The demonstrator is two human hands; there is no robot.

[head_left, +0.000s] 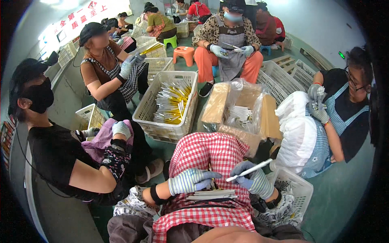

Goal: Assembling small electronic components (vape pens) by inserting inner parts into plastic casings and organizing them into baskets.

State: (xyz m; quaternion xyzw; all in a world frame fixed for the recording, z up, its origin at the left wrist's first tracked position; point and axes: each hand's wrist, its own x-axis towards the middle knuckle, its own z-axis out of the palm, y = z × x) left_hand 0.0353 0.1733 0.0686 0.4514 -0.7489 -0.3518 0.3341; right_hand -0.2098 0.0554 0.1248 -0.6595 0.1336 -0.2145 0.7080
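Between our hands (191, 181) (259, 184): we are leaving a narrow gap, a held white stick (250, 169) bordering it.
Past the apron (202, 152): carton (243, 140) and crate (158, 130) are blocking us.
Right: a basket (302, 199) is hemming us in.

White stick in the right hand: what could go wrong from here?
Two possible risks:
1. Slip: the gloved right hand alone holds the white stick, with both ends sticking out; the left hand is near but not on it, so a loose grip could drop it.
2. Roll-off: several white sticks lie loose on the red checked apron over the lap; a shift of the legs might spill them.
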